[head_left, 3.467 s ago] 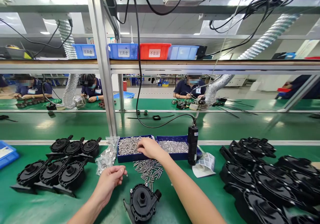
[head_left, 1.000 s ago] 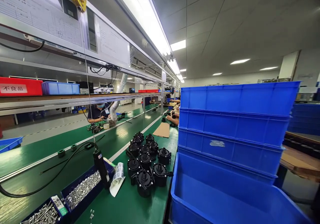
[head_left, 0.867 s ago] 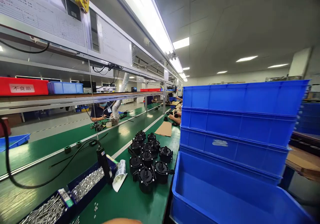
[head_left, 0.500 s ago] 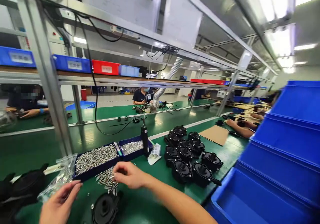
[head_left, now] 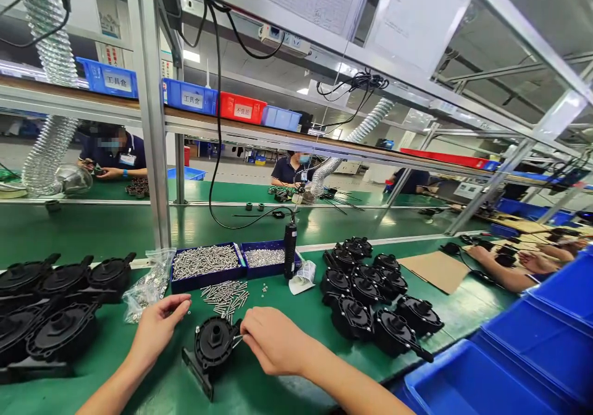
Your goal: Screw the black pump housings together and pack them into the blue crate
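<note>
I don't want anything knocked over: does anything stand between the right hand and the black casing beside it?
Only what look like thin metal screws in the right hand; nothing else visible stands between it and the black casing.

Bare left hand [head_left: 156,331] and bare right hand [head_left: 275,342], with uncovered arms behind them.
The left forearm [head_left: 115,381] and right forearm [head_left: 345,383] are bare from the wrist to where the lower edge of the view cuts them off. Both are smooth in outline, slim at the wrist and widening away from it; more of the right one's length shows.
</note>
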`<action>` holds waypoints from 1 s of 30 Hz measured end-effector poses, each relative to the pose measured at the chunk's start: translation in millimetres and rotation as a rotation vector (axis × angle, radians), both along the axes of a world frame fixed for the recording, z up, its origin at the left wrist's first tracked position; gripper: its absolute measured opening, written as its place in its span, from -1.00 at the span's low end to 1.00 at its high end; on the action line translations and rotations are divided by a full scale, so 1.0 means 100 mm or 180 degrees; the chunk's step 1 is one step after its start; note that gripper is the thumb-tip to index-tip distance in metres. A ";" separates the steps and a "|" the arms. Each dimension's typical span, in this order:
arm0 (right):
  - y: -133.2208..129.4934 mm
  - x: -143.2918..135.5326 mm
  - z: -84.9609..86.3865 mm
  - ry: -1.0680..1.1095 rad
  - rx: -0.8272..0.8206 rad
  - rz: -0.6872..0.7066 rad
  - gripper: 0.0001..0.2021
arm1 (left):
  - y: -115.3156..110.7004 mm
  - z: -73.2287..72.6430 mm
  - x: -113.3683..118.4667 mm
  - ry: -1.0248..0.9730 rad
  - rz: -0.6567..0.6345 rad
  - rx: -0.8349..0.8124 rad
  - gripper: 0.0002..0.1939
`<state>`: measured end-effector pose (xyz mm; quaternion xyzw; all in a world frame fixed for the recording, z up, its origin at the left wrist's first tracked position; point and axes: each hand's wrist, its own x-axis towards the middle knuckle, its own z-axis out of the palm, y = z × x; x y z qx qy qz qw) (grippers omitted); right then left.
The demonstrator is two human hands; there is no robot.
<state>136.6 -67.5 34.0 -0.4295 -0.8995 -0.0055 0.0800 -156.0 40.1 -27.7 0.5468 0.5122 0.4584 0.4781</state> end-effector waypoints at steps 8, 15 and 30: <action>0.01 -0.17 0.30 -0.1204 0.0873 0.0591 -0.90 | -0.08 0.17 0.04 -0.0265 -0.0108 -0.0074 -0.23; 0.01 -0.28 0.40 -0.1287 0.1032 0.0888 -0.83 | -0.09 0.19 0.06 -0.0261 -0.0134 -0.0059 -0.23; 0.60 -0.27 0.35 0.2027 -0.0230 0.0156 -0.90 | -0.14 0.18 0.11 -0.0699 -0.0286 -0.0165 -0.22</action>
